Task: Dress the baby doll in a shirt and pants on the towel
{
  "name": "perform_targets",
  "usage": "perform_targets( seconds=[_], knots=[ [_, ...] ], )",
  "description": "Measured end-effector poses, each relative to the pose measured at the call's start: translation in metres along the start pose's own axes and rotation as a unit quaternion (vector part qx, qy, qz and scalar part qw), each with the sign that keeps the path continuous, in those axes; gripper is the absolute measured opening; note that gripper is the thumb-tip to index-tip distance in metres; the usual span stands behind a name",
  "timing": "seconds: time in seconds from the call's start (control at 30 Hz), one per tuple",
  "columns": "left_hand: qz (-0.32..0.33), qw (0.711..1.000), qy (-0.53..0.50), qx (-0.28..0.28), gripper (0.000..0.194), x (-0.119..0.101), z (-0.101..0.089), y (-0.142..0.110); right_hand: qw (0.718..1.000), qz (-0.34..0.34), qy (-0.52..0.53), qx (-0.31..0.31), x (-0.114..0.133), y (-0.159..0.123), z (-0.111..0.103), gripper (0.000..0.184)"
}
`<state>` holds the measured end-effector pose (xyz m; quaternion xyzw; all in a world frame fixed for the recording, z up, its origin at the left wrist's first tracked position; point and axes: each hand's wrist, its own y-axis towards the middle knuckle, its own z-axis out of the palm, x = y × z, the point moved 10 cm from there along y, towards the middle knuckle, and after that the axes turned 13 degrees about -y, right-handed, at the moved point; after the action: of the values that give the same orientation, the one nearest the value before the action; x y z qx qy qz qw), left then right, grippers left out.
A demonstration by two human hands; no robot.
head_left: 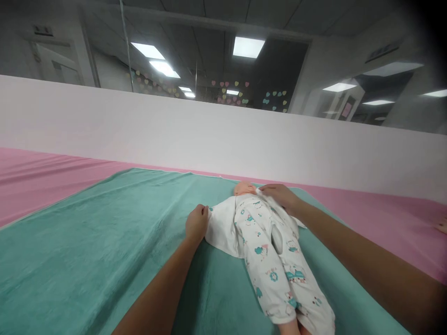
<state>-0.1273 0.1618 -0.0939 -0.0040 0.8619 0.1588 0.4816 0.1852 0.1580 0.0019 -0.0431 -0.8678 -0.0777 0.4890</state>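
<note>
A baby doll (245, 188) lies on its back on a green blanket (115, 242), its head at the far end and its feet toward me. White printed trousers (265, 260) cover its legs, with an opening between them. A white baby shirt (225, 225) is spread out around its upper body. My left hand (197, 223) is closed on the shirt's edge at the left. Beside the doll's neck, my right hand (280, 195) is closed with its fingertips on the shirt's white cloth at the right; part of that cloth is hidden under the hand.
Pink cloth (52, 179) lies under and around the blanket. Behind it runs a low white wall (174, 135) with a mirror or glass (209, 60) above, showing ceiling lights and heart stickers. Part of another person's hand or foot (443, 226) shows at the right edge.
</note>
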Motion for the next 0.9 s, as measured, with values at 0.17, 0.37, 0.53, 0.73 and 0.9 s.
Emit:
perform_targets(
  seconds=[0.17, 0.37, 0.53, 0.73, 0.9],
  knots=[
    [-0.003, 1.0, 0.005, 0.013, 0.033, 0.0, 0.002, 0.001, 0.933, -0.205, -0.284, 0.08, 0.048, -0.068, 0.051, 0.022],
    [-0.004, 1.0, 0.012, 0.017, 0.034, -0.002, 0.002, 0.0, 0.899, -0.25, -0.361, -0.002, 0.034, -0.124, 0.032, 0.034],
    [-0.002, 0.999, 0.032, 0.008, 0.033, -0.006, -0.001, -0.003, 0.897, -0.246, -0.366, -0.035, 0.003, -0.134, 0.02, 0.055],
    [0.029, 0.993, 0.108, -0.033, 0.031, -0.025, -0.011, -0.015, 0.893, -0.3, -0.324, -0.088, -0.015, -0.14, 0.02, 0.031],
    [0.049, 0.968, 0.246, 0.011, 0.032, -0.041, -0.003, -0.025, 0.931, -0.268, -0.196, -0.149, -0.035, -0.14, 0.001, 0.026]
  ],
)
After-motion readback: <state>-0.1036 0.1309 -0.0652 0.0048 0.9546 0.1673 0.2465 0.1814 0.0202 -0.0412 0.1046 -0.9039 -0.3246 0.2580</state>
